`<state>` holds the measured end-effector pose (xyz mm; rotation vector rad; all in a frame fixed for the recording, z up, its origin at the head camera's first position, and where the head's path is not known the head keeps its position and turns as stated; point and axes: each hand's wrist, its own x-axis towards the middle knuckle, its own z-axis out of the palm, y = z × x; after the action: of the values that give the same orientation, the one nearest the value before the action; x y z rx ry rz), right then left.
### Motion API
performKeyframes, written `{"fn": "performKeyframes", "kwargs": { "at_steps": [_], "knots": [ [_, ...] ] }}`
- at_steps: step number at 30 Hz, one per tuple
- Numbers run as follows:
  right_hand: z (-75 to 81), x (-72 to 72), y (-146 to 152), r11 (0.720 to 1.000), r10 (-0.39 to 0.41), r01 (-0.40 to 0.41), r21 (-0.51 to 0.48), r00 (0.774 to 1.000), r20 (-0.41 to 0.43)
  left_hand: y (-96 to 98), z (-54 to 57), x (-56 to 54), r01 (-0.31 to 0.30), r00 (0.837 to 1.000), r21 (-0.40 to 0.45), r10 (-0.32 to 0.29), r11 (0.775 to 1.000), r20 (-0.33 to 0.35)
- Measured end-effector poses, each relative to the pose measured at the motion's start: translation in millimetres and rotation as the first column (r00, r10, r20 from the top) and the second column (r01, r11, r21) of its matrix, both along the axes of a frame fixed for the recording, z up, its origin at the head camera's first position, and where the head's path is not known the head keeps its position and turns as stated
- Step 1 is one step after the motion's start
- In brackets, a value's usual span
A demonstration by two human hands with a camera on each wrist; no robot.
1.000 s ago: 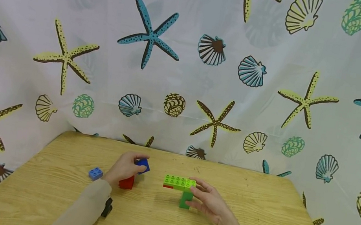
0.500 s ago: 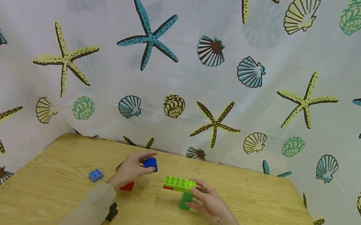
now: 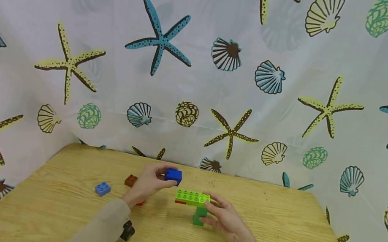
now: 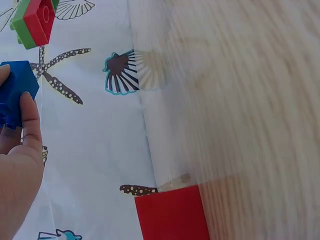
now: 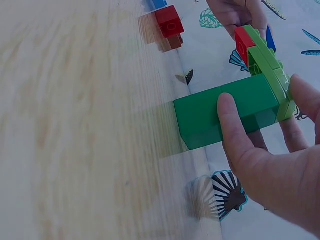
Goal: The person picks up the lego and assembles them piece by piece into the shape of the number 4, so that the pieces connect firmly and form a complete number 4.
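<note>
My left hand (image 3: 146,182) pinches a dark blue toy brick (image 3: 174,176) in the air, just behind and left of a small brick structure. Its blue brick (image 4: 21,90) is turned sideways, studs to the left in the head view. My right hand (image 3: 227,219) holds the structure, thumb on the upright green bricks (image 5: 225,112) and fingers at the far side. Lime bricks (image 3: 188,196) lie across the top and overhang to the left. Under the overhang's free end sits a red brick (image 5: 244,46). The green column (image 3: 200,216) stands upright on the table.
On the wooden table (image 3: 277,220), left of the structure, lie a light blue brick (image 3: 103,189), a brown brick (image 3: 131,180) and a red brick (image 4: 172,215), mostly hidden by the left hand in the head view. A shell-patterned cloth (image 3: 184,85) hangs behind the table.
My left hand has carried the blue brick to the right, towards the lime overhang, and the brown brick has come into sight behind the wrist. My right hand stays still on the structure.
</note>
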<state>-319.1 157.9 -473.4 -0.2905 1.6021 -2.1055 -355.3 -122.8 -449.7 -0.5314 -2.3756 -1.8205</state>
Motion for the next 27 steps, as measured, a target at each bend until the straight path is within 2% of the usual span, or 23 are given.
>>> {"fn": "performKeyframes", "kwargs": {
  "at_steps": [9,12,14,19,21,23,27],
  "knots": [
    [0.1,0.2,-1.1,1.0,-0.007,0.006,0.002,1.0,0.014,10.6,2.2,1.5,0.051,0.998,-0.019,-0.052,0.998,-0.031],
    [0.5,-0.9,-0.9,1.0,-0.011,0.011,0.007,1.0,0.004,15.8,5.0,1.7,0.056,0.997,-0.013,-0.057,0.998,-0.051],
    [0.8,-1.0,-1.0,1.0,-0.013,0.013,0.012,1.0,-0.003,21.2,12.5,8.2,0.059,0.997,-0.017,-0.06,0.998,-0.05],
    [-0.5,-0.4,-2.0,1.0,-0.018,0.019,0.02,1.0,-0.02,28.9,13.7,11.8,0.08,0.996,-0.032,-0.081,0.996,-0.037],
    [-1.6,-0.1,-2.5,1.0,-0.021,0.022,0.019,1.0,-0.022,28.9,7.7,7.7,0.096,0.994,-0.032,-0.097,0.995,-0.039],
    [-2.3,0.0,-2.5,0.999,-0.025,0.026,0.027,0.999,-0.03,30.2,8.7,8.7,0.108,0.993,-0.031,-0.109,0.994,-0.032],
    [-2.3,-0.7,-2.5,0.998,-0.036,0.038,0.046,0.998,-0.051,34.0,11.3,10.3,0.097,0.995,-0.025,-0.097,0.995,-0.032]
  ]
}}
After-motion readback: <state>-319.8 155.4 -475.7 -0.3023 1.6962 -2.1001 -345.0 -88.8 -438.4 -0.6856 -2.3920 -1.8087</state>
